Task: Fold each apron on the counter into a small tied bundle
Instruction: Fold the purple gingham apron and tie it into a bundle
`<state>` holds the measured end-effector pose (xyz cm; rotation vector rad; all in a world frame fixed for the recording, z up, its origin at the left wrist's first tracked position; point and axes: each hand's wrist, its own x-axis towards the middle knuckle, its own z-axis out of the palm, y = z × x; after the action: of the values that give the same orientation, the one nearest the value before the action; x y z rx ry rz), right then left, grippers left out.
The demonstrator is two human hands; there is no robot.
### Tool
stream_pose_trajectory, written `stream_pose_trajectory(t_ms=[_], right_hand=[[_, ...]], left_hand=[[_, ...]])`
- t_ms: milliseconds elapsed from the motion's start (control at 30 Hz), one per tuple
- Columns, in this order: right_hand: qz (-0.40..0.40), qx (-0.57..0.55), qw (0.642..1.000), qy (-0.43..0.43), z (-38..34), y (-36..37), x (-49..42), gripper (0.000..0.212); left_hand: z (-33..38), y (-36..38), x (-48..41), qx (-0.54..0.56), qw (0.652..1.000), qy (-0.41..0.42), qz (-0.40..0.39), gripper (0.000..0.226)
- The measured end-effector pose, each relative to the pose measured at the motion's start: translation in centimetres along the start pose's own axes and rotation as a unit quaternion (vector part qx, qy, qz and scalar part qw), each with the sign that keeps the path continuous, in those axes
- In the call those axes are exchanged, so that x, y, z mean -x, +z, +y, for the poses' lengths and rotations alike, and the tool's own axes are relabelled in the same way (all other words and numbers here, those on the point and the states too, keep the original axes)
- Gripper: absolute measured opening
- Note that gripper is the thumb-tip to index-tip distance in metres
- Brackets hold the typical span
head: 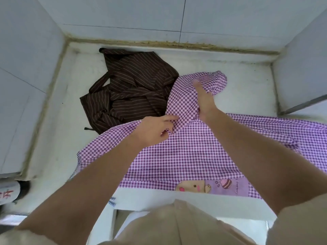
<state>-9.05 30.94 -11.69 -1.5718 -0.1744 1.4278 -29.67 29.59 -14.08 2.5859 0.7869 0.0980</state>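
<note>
Risk of fold slipping: left grip [154, 129] pinching gingham apron [185, 156], right grip [203, 99] flat, pressing it; striped apron [131, 89] snaggable at 10 o'clock.

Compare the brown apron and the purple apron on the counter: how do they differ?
The brown apron has thin pale stripes; the purple apron has small checks and a cartoon patch. The brown apron lies crumpled farther back, untouched; the purple apron is spread out, with the left hand and right hand on it. Neither is bundled yet.
</note>
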Motion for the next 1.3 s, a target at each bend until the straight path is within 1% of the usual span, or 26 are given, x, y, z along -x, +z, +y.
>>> stream_pose_trajectory(t_ms=[67, 133, 167, 233, 300, 367, 433, 500, 567, 633, 700, 733, 767, 833, 867, 900, 933, 1000, 1033, 1067, 1100, 1133, 1167, 1200, 1233, 1300], right_hand=[[0.080, 0.025, 0.996, -0.039, 1.0, -1.4, 0.7, 0.060], [0.107, -0.005, 0.993, -0.051, 1.4, -3.0, 1.9, 0.044], [0.115, -0.030, 0.992, -0.052, 1.5, -3.7, 2.4, 0.040], [0.088, -0.106, 0.990, -0.037, 1.7, -5.6, 3.7, 0.039], [0.023, -0.179, 0.983, -0.017, 2.1, -7.5, 4.8, 0.040], [-0.002, -0.215, 0.976, -0.019, 2.7, -9.6, 6.1, 0.038], [0.018, -0.251, 0.967, -0.032, 3.4, -12.0, 6.6, 0.038], [0.071, -0.243, 0.967, -0.041, 4.0, -14.3, 6.9, 0.038], [0.145, -0.166, 0.973, -0.074, 3.9, -16.6, 7.3, 0.033], [0.203, -0.182, 0.957, -0.103, 3.6, -19.0, 7.5, 0.048], [0.263, -0.170, 0.940, -0.133, 3.6, -21.1, 8.3, 0.060], [0.288, -0.125, 0.938, -0.144, 3.9, -22.1, 8.5, 0.058], [0.301, -0.048, 0.941, -0.144, 4.4, -23.4, 8.8, 0.052], [0.301, 0.165, 0.937, -0.073, 6.0, -25.8, 9.3, 0.046], [0.297, 0.258, 0.919, -0.037, 6.8, -26.8, 9.8, 0.049], [0.304, 0.315, 0.899, -0.021, 7.4, -27.7, 10.2, 0.053], [0.326, 0.351, 0.877, -0.036, 7.7, -28.3, 10.5, 0.057], [0.382, 0.398, 0.825, -0.124, 7.6, -28.5, 10.9, 0.064], [0.393, 0.410, 0.804, -0.176, 7.1, -28.1, 11.1, 0.065], [0.385, 0.418, 0.793, -0.220, 6.8, -27.7, 10.9, 0.063], [0.354, 0.435, 0.791, -0.246, 6.4, -27.1, 10.4, 0.059], [0.302, 0.459, 0.798, -0.247, 6.0, -26.3, 9.8, 0.054], [0.242, 0.498, 0.802, -0.225, 5.9, -25.6, 9.3, 0.051], [0.185, 0.554, 0.790, -0.185, 5.9, -24.9, 8.8, 0.049], [0.145, 0.615, 0.763, -0.138, 6.1, -24.2, 8.4, 0.051], [0.121, 0.690, 0.709, -0.077, 6.7, -23.6, 7.7, 0.057]], left_hand=[[1.1, 0.8, 1.2, 0.000, 0.999, -0.011, 0.035, 0.010], [2.0, 1.5, 2.3, -0.012, 0.997, -0.017, 0.073, 0.010], [2.3, 1.7, 2.7, -0.022, 0.995, -0.026, 0.090, 0.009], [3.2, 2.1, 3.6, -0.033, 0.991, -0.050, 0.120, 0.009], [3.9, 2.8, 4.4, -0.042, 0.989, -0.061, 0.124, 0.010], [4.4, 3.7, 5.5, -0.068, 0.991, -0.068, 0.095, 0.010], [4.9, 4.4, 6.3, -0.094, 0.990, -0.098, 0.046, 0.010], [5.2, 4.7, 6.8, -0.127, 0.982, -0.138, 0.002, 0.015], [5.6, 4.8, 6.9, -0.150, 0.972, -0.180, -0.021, 0.020], [6.0, 4.7, 6.9, -0.165, 0.963, -0.210, -0.041, 0.022], [6.4, 4.8, 6.8, -0.189, 0.956, -0.213, -0.074, 0.021], [6.6, 4.8, 6.6, -0.201, 0.951, -0.216, -0.090, 0.022], [7.1, 4.8, 6.1, -0.207, 0.948, -0.221, -0.101, 0.024], [8.0, 5.0, 5.1, -0.198, 0.948, -0.227, -0.102, 0.028], [8.4, 5.1, 4.5, -0.195, 0.950, -0.224, -0.093, 0.030], [8.9, 5.2, 3.9, -0.193, 0.952, -0.221, -0.084, 0.030], [9.2, 5.1, 3.4, -0.188, 0.954, -0.220, -0.075, 0.031], [9.4, 4.9, 2.6, -0.172, 0.959, -0.220, -0.054, 0.028], [9.3, 4.8, 2.3, -0.166, 0.961, -0.216, -0.040, 0.026], [9.3, 4.7, 2.1, -0.159, 0.964, -0.211, -0.023, 0.024], [9.2, 4.6, 1.8, -0.146, 0.967, -0.207, -0.008, 0.021], [9.1, 4.4, 1.5, -0.128, 0.970, -0.205, 0.002, 0.020], [8.9, 4.3, 1.3, -0.109, 0.974, -0.200, 0.009, 0.019], [8.8, 4.2, 1.0, -0.093, 0.976, -0.195, 0.009, 0.021], [8.6, 4.0, 0.7, -0.082, 0.979, -0.186, 0.007, 0.023], [8.3, 3.8, 0.1, -0.070, 0.983, -0.167, 0.013, 0.028]])
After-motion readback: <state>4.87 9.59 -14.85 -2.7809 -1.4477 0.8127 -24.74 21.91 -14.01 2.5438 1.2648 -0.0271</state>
